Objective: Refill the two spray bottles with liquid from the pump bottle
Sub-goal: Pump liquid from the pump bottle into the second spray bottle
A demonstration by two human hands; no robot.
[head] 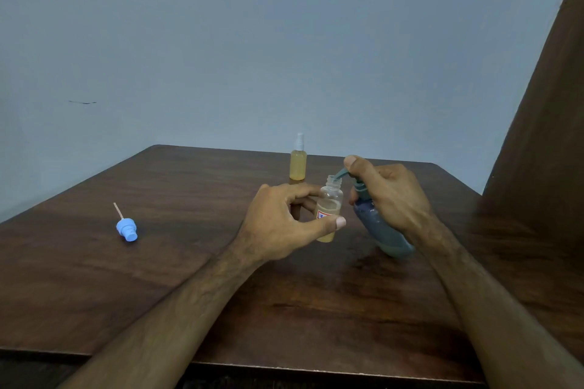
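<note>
Pinching the light, likely slippery open spray bottle (pixel 329 208) at mid-body, the left hand (pixel 284 224) steadies it while the right hand (pixel 388 196), at its 3 o'clock, grips the heavier pump bottle (pixel 384 232)

I have both forearms bare, reaching in from the near edge of the table toward its middle. My left hand (pixel 284 221) has thumb and fingers curled in a pinch, thumb nail facing me, palm turned right. My right hand (pixel 388 196) sits just beside it, knuckles up, fingers wrapped in a grip, its thumb raised and pressing downward on top.
</note>
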